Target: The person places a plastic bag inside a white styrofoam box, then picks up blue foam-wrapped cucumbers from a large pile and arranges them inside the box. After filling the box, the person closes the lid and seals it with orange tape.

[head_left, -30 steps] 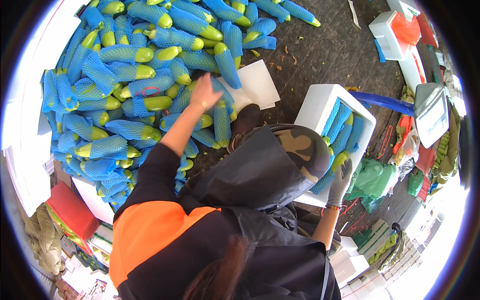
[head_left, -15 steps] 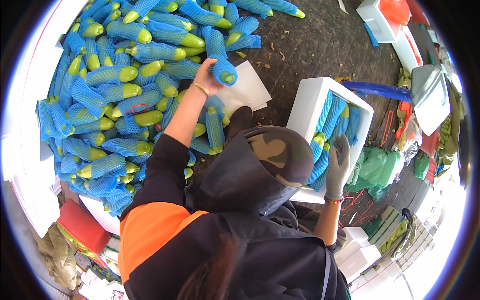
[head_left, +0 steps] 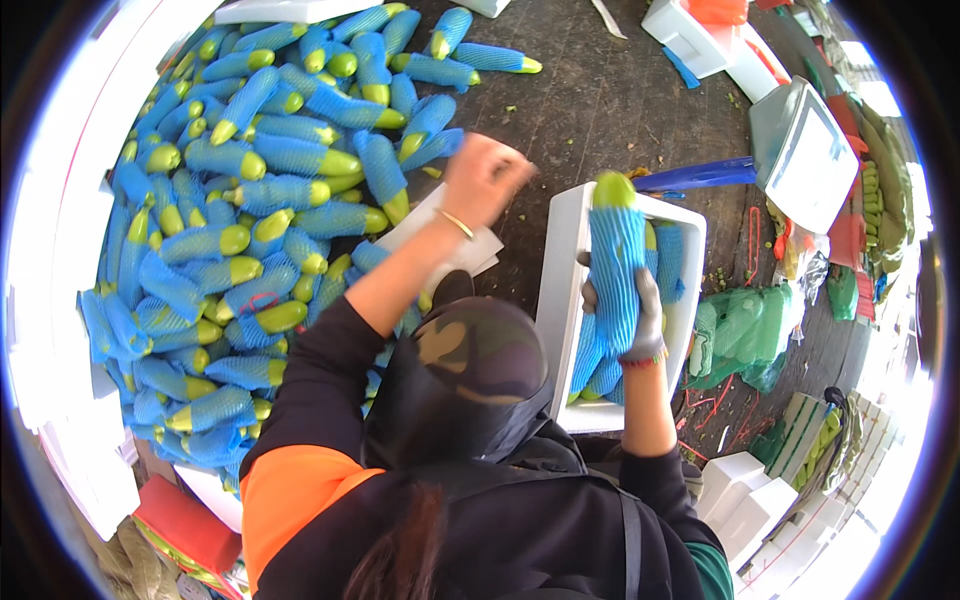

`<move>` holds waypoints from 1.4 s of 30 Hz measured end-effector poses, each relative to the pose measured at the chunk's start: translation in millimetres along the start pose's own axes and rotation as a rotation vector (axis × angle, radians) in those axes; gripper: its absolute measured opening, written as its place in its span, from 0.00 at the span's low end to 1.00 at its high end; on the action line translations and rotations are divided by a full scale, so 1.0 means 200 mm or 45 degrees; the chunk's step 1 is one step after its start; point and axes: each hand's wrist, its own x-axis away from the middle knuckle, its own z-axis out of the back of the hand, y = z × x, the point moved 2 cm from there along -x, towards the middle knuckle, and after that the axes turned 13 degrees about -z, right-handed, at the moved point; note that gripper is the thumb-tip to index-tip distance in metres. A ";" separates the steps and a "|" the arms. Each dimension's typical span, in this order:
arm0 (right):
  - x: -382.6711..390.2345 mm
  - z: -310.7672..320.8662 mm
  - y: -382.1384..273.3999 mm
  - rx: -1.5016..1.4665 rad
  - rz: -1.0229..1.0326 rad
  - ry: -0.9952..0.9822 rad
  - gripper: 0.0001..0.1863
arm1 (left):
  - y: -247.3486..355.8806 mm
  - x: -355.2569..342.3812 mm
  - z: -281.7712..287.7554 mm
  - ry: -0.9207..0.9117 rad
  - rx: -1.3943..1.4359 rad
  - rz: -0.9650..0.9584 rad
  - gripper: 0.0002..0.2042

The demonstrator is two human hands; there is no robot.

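A pale green zucchini [head_left: 618, 265] in a blue foam net stands nearly upright in my gloved right hand [head_left: 642, 318], whose fingers wrap round its lower part. It is above a white foam box [head_left: 556, 290], where more netted zucchini [head_left: 668, 262] lie partly hidden behind it. My bare left hand [head_left: 487, 180] is slightly blurred, its fingers curled together with nothing visible in them. It hangs over the dark floor between the box and a big pile of netted zucchini [head_left: 290, 155]. Below that hand, white sheets [head_left: 425, 225] lie on the floor.
A blue strip-like object [head_left: 695, 176] and a clear-lidded pale bin [head_left: 805, 155] stand beyond the box. Green mesh bags [head_left: 745, 335] lie to its right. White foam boxes [head_left: 745, 500] are at lower right, and another foam box [head_left: 685, 38] with red inside is at the far right.
The zucchini has passed from my left hand over the pile to my right hand over the box. My left hand has moved right and curled; the view has shifted.
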 end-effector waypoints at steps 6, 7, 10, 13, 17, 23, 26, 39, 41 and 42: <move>0.10 0.25 0.00 0.700 0.248 0.981 0.43 | -1.28 -0.04 0.10 -0.470 -1.202 0.409 0.37; 0.04 0.29 0.03 1.400 0.241 1.193 0.47 | -1.43 -0.03 0.08 -0.649 -1.315 0.525 0.39; -0.06 0.44 0.16 1.372 0.226 1.063 0.49 | -1.60 -0.05 0.09 -0.720 -1.208 0.705 0.36; -0.06 0.46 0.24 1.237 0.354 1.064 0.49 | -1.46 -0.03 0.15 -0.409 -0.537 1.044 0.34; -0.08 0.33 0.26 1.450 0.243 1.052 0.48 | -0.97 0.20 0.20 0.253 1.131 1.327 0.25; -0.06 0.27 0.17 1.749 0.141 1.084 0.49 | -0.11 0.32 0.01 -0.047 1.356 0.819 0.31; 0.09 0.25 0.11 0.499 0.411 0.579 0.44 | 0.27 0.22 -0.17 -0.701 1.173 0.450 0.41; 0.23 0.65 -0.09 0.172 -0.028 0.662 0.39 | -1.44 -0.24 0.07 -0.648 -1.330 0.422 0.21; 0.12 0.69 -0.07 0.518 0.111 1.059 0.38 | -1.63 -0.23 0.06 -0.948 -1.676 0.757 0.32; 0.05 0.69 -0.05 0.825 0.136 1.277 0.39 | -1.69 -0.23 0.06 -1.057 -1.690 0.813 0.34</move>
